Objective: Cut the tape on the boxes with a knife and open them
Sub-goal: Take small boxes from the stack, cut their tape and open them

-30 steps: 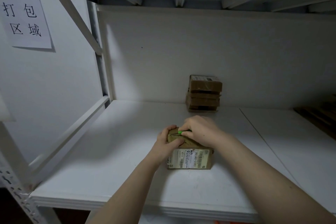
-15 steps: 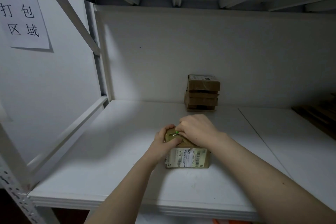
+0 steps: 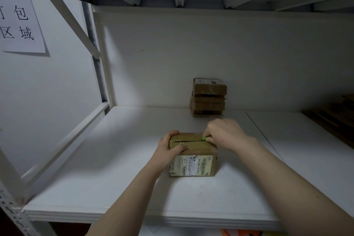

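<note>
A small brown cardboard box (image 3: pixel 199 149) with a white shipping label on its near face sits on the white shelf (image 3: pixel 115 178). A dark slit runs along the taped seam on its top. My left hand (image 3: pixel 170 147) grips the box's left end, thumb on top. My right hand (image 3: pixel 224 134) holds a small knife with a green tip (image 3: pixel 204 138) at the right end of the seam; the blade itself is hidden by my fingers.
A stack of several taped brown boxes (image 3: pixel 209 97) stands against the back wall. A paper sign (image 3: pixel 19 19) hangs on the left wall. Dark wooden material (image 3: pixel 333 119) lies at the far right. White shelf frame bars cross on the left.
My right hand has drawn the knife from the left end of the box's top to the right end, leaving a cut line along the seam. My left hand stays on the box's left end.
</note>
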